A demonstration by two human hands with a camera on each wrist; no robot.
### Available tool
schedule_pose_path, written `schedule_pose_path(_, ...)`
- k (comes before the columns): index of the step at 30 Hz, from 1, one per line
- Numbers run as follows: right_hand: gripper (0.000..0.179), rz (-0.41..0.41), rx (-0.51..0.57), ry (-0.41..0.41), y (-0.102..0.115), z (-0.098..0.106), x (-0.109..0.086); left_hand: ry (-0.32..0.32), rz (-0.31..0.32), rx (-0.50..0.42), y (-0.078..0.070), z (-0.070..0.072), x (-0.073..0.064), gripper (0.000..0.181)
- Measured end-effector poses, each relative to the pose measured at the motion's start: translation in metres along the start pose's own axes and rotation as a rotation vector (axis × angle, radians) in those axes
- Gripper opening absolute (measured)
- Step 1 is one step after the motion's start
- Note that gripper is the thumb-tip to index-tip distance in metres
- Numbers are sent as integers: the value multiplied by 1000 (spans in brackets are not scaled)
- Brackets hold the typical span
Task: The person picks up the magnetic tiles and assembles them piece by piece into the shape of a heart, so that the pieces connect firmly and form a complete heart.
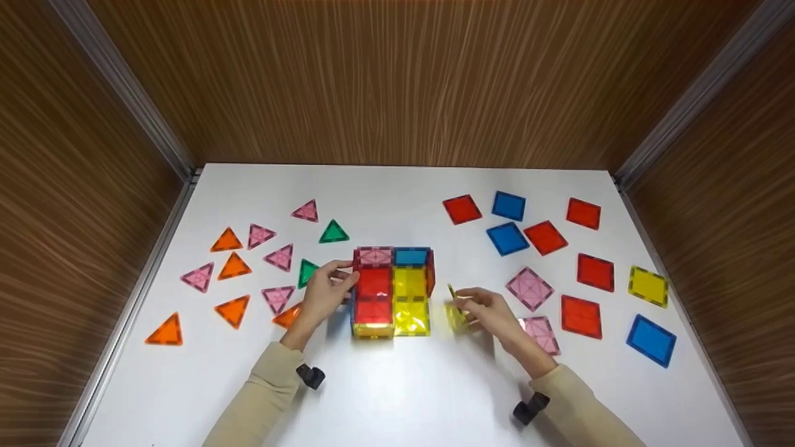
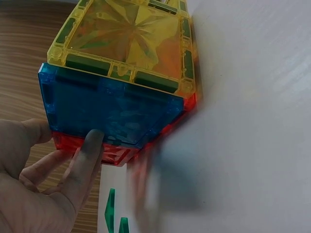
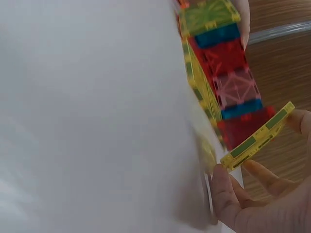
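Note:
In the middle of the table stands a small structure of magnetic tiles (image 1: 374,285), with red, yellow, blue and pink see-through panels. My left hand (image 1: 326,287) is at its left side. In the left wrist view, extended fingers touch the blue side tile (image 2: 112,104), below a yellow front tile (image 2: 129,34), and the thumb is at the edge. My right hand (image 1: 494,313) pinches a yellow tile (image 3: 257,136) between thumb and fingers, a short way right of the structure. This tile is tilted up on edge, apart from the red right wall (image 1: 430,273).
Orange triangles (image 1: 165,330), pink triangles (image 1: 199,277) and green triangles (image 1: 334,231) lie scattered on the left. On the right lie red squares (image 1: 581,316), blue squares (image 1: 651,340), pink squares (image 1: 530,289) and a yellow square (image 1: 648,286). Wood-grain walls (image 1: 397,81) surround the white table (image 1: 385,397).

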State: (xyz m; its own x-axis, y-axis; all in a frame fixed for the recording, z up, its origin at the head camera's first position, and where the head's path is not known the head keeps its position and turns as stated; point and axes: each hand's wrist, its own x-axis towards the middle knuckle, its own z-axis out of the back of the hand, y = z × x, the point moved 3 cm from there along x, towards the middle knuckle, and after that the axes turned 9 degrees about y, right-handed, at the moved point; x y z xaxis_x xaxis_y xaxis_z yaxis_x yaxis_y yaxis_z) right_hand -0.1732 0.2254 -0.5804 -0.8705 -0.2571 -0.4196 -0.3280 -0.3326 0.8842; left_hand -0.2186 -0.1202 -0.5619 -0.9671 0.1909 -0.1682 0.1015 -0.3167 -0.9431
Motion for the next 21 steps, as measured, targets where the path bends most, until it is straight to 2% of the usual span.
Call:
schedule_pose_path(4,51,-1,91,27,-3,-13,-5,1,3,0,0,0,0,36)
schedule_pose_path(11,50,4,133,16,0,-34,-1,2,15,4,0,0,0,37)
schedule_pose_path(15,47,11,188,-6,2,-42,2,-2,0,3,0,0,0,36)
schedule_pose_path(21,52,25,232,18,5,-50,5,-10,-27,-9,-1,0,-1,35)
